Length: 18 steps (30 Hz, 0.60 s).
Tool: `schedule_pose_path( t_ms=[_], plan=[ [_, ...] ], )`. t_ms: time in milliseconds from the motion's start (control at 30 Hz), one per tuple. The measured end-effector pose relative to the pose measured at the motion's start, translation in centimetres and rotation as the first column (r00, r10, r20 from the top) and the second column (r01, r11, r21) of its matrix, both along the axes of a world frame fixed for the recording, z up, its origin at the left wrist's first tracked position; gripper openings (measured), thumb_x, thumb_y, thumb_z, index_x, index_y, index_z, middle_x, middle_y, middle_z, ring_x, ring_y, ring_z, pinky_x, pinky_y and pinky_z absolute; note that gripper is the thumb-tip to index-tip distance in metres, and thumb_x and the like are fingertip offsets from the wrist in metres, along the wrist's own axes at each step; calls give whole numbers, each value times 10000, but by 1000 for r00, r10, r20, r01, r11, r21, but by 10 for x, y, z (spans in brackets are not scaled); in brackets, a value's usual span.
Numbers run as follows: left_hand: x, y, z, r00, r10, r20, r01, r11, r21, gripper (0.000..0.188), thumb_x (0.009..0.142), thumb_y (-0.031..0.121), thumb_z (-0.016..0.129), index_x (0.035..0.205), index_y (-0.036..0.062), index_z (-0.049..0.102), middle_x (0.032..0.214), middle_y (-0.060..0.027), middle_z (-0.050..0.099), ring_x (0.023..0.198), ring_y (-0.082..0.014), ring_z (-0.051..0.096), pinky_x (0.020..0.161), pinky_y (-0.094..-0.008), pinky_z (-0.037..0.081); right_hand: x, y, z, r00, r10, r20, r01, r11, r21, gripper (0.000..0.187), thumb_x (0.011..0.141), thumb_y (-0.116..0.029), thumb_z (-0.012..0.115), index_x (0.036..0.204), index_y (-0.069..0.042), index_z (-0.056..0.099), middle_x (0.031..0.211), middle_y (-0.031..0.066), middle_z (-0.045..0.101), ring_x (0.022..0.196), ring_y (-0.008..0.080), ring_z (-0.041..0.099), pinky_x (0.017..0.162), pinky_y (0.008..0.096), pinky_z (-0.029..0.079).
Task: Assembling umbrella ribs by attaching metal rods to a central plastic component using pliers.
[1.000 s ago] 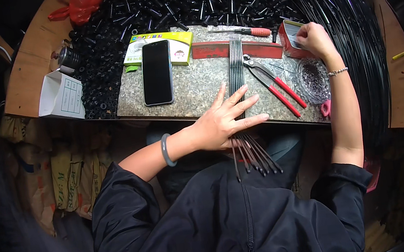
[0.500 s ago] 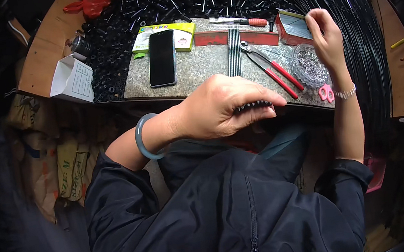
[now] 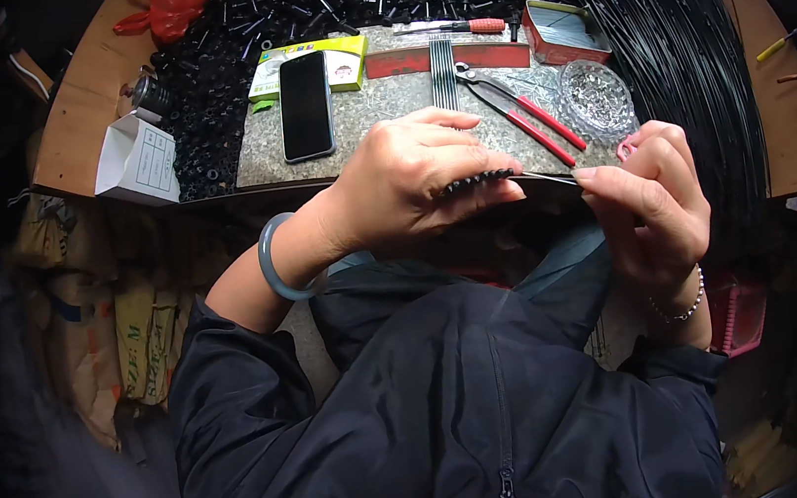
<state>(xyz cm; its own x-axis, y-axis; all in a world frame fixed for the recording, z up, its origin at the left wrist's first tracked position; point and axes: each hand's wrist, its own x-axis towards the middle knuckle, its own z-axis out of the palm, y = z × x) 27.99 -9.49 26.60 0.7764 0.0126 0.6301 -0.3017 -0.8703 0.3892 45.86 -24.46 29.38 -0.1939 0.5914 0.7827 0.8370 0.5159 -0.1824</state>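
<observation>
left hand (image 3: 419, 175): fingers wrapped round black rods (image 3: 443, 74), their far part on bench (image 3: 261, 169) | right hand (image 3: 654, 203): pinching thin metal pin (image 3: 549, 178) near rod ends | red box (image 3: 566, 53): thin metal pieces (image 3: 560, 24) | clear dish (image 3: 604, 136): shiny bits (image 3: 597, 97)

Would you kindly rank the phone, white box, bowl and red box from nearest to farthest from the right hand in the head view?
From the right hand:
1. Bowl, just beyond it, slightly left.
2. Red box, behind the bowl.
3. Phone, well to the left.
4. White box, at the far left.
</observation>
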Motion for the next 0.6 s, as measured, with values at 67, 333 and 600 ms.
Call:
schedule_pose_path(
  t_ms=[67, 333, 600],
  plan=[
    [-1, -1, -1, 1000, 5, -5, -5, 1000, 3, 182, 763, 162, 693, 909, 55, 675, 843, -45, 683, 692, -195, 654, 821, -388, 495, -2, 2, 0, 1000, 5, -8, -5, 1000, -5, 243, 635, 2, 692, 871, -42, 656, 607, 13, 420, 594, 181, 398, 550, 297, 333],
    [-4, 1, -2, 1000, 14, -10, -14, 1000, 1, 176, 768, 164, 688, 906, 55, 676, 851, -50, 683, 722, -200, 659, 819, -388, 496, -4, 6, 0, 999, 23, -27, -24, 998, -52, 228, 646, 0, 692, 863, -60, 658, 602, 6, 421, 578, 167, 398, 550, 281, 304],
    [-6, 1, -3, 1000, 7, -5, -7, 1000, -8, 171, 770, 162, 687, 899, 51, 675, 852, -52, 683, 724, -204, 659, 819, -380, 493, -6, 9, -1, 982, 83, -172, -105, 987, -122, 218, 652, 24, 688, 855, -48, 656, 609, 10, 445, 572, 159, 407, 551, 276, 303]
  ],
)
